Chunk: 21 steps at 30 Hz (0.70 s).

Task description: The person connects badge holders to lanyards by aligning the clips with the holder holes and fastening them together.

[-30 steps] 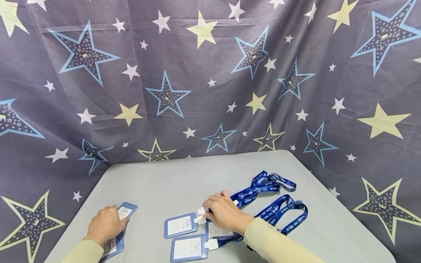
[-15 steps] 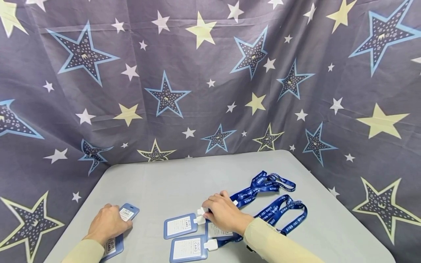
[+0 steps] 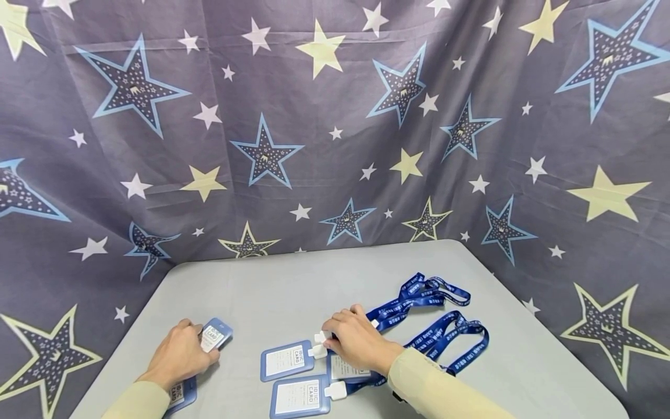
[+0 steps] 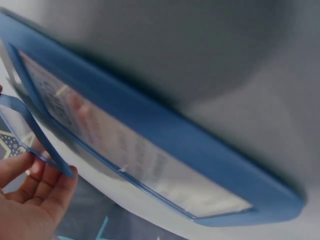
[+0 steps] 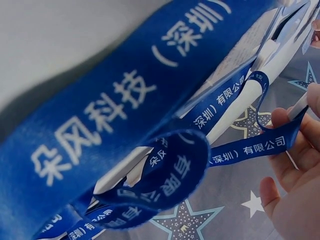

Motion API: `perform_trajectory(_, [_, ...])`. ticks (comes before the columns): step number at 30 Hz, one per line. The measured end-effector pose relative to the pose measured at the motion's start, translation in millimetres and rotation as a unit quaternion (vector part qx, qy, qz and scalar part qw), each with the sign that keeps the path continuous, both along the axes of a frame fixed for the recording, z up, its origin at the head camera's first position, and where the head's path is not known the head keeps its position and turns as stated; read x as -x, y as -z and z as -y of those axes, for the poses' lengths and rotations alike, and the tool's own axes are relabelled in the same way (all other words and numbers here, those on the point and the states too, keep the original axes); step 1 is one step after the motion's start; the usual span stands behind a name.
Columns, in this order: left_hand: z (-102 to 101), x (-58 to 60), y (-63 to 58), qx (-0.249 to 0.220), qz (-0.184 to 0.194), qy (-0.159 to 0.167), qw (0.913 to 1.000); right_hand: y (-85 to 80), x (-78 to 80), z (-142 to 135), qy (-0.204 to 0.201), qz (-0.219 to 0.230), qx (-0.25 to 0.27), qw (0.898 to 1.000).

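My left hand [image 3: 178, 356] pinches a blue ID badge holder [image 3: 224, 327] by its edge, raised at a slant. Close below that hand lies a second loose badge holder [image 3: 187, 393], partly covered by it; in the left wrist view this holder [image 4: 165, 114] looms large. My right hand [image 3: 361, 344] grips the white clip [image 3: 321, 337] of a blue lanyard [image 3: 388, 319]. The right wrist view shows that lanyard's strap [image 5: 250, 150] running from between the fingers. Beneath the right palm, another badge holder [image 3: 346, 369] is half hidden.
Two badge holders, one upper [image 3: 288, 361] and one lower [image 3: 299, 398], lie mid-table with white clips attached. A second lanyard [image 3: 466, 343] is looped at the right. The grey table [image 3: 293, 291] meets a star-patterned curtain [image 3: 324, 145] behind and at both sides.
My left hand has lifted the badge holder and shifted it slightly right, exposing more of its card. The right hand has stayed still on the lanyard clip.
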<state>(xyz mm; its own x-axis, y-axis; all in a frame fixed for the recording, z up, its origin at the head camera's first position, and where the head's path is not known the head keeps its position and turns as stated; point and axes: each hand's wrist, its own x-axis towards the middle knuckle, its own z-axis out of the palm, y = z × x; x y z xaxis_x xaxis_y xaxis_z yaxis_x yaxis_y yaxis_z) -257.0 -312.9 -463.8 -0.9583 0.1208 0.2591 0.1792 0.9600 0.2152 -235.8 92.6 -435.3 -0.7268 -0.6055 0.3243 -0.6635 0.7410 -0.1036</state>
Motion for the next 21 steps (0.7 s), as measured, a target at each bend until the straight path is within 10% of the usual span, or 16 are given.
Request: perform_trajectory(21, [-48, -5.8, -11.6, -0.02, -0.037, 0.076, 0.9962, 1.3, 0.2, 1, 0.003, 0.005, 0.001, 1.0])
